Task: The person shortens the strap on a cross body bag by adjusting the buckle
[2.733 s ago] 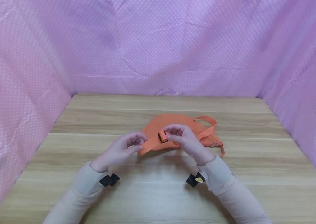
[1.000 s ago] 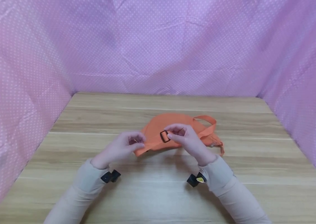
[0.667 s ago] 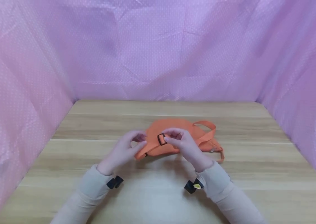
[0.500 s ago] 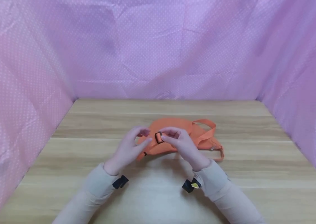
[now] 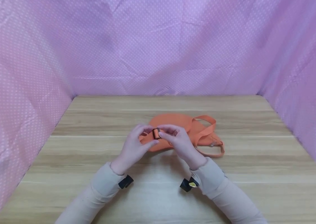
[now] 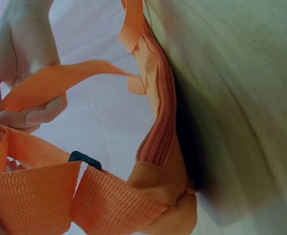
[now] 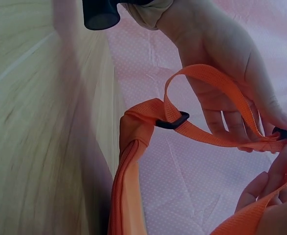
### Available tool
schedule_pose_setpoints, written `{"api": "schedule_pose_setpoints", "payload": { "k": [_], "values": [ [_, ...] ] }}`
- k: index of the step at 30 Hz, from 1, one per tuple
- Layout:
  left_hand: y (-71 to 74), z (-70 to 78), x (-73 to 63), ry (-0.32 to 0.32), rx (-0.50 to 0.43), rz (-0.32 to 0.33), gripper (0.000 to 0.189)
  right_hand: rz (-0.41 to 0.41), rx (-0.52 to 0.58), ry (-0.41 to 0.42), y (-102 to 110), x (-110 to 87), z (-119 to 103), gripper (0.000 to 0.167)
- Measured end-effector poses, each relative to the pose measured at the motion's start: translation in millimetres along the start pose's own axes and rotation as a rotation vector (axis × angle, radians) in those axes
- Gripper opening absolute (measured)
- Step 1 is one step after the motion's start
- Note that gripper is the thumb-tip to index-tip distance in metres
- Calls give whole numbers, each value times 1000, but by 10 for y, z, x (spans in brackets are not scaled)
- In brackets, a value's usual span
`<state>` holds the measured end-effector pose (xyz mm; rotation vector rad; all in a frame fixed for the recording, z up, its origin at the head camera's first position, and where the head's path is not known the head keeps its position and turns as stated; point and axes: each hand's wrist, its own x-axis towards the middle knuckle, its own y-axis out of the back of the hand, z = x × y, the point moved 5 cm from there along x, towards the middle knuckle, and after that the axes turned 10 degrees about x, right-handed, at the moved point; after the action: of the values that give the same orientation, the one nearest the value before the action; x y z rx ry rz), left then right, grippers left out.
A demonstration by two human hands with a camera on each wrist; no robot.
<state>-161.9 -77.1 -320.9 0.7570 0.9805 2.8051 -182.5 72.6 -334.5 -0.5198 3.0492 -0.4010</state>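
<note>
Right hand (image 5: pixel 184 145) pinches the buckle (image 5: pixel 154 134), raised near the bag (image 5: pixel 169 120) on the table (image 5: pixel 158 199); left hand (image 5: pixel 132 145) curves alongside, hold unclear; strap (image 7: pixel 209 72) looks light, floppy, so the hard buckle's the best grip

1. Bag (image 5: pixel 171 121): orange fabric with a rounded far outline, lying on the bench (image 5: pixel 99 121); a zip (image 6: pixel 164 107) runs along one edge.
2. Strap (image 5: pixel 208 130): flat orange webbing, curving into a loop at the bag's right end.
3. Black buckle (image 5: pixel 156 133): threaded with webbing, raised above the bag, pinched by the right hand (image 5: pixel 180 141).
4. Second black buckle (image 7: pixel 172 121): on webbing beside one bag end.
</note>
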Motion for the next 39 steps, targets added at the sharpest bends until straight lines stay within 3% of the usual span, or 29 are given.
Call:
{"api": "schedule_pose_setpoints", "payload": {
  "k": [12,20,28,33,39],
  "values": [
    [13,-8,-20,-20,-39,47,37,3,-11,11,-38,-23,6,31],
    [47,-26,-39,3,-16,24,38,-33,-97,10,53,-27,-1,38],
    [71,-15,-50,-8,-63,-13,37,-72,-216,-15,163,-21,-1,30],
    [66,7,-63,-24,-64,-33,37,-128,-227,-37,147,-51,-13,25],
    [59,11,-81,-5,-58,-29,40,-132,-203,-41,139,-74,-26,25]
  ]
}}
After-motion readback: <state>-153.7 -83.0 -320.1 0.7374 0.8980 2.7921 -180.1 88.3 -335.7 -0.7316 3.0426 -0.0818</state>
